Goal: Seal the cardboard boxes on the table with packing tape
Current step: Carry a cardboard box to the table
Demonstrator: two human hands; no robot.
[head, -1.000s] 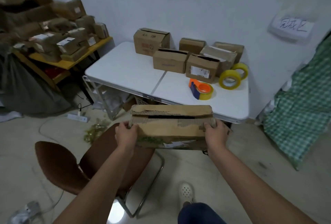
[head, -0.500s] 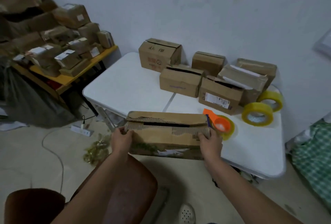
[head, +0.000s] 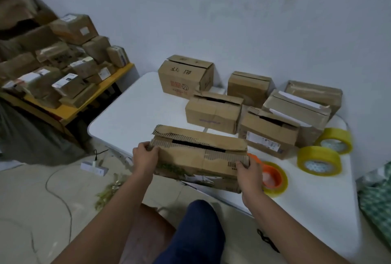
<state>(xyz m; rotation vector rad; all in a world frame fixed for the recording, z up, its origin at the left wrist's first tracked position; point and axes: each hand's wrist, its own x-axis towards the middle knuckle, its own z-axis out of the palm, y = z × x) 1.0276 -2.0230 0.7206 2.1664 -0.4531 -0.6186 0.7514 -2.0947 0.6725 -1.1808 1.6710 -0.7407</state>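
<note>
I grip the long torn box by its ends, left hand and right hand curled round it above the counter's near edge, where, set down overhanging, it might tip off.

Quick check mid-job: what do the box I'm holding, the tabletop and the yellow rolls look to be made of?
Held box: corrugated cardboard, matte brown; torn flap edges show the fluting. Tabletop: smooth white, probably molded plastic, with a center seam; hard to confirm. Yellow rolls: glossy translucent plastic tape, seemingly wound on a pale core.
</note>
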